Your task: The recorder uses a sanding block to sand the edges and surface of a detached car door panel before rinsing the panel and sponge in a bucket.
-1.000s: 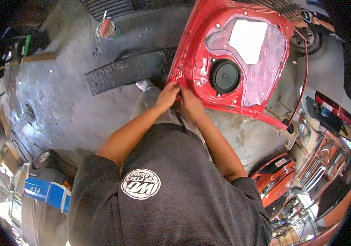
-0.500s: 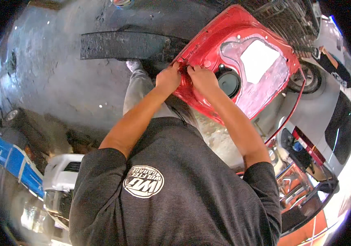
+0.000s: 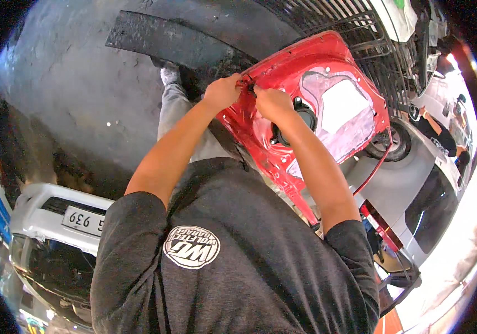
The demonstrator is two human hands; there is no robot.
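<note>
A bare red car door (image 3: 261, 119) stands in front of me, its inner side showing a torn silvery lining (image 3: 338, 131) with a white patch. My left hand (image 3: 222, 93) is closed at the door's left edge, fingers curled against the red metal. Just to its right, my right hand (image 3: 273, 104) is closed too, its thumb and fingertips pinched together on the door's face. Between the two hands a small dark part shows, too small to name. A round black speaker (image 3: 305, 119) sits in the door, partly behind my right forearm.
A long dark board (image 3: 166, 36) lies on the grey floor beyond my foot. A black metal rack (image 3: 361, 33) stands behind the door. At right are a silver car (image 3: 400, 172) and another person (image 3: 441, 136); at lower left, a white-bumpered vehicle (image 3: 43, 197).
The view has turned, so the door appears lower and more to the left. Both hands stay at the same part of the door's edge, still close together.
</note>
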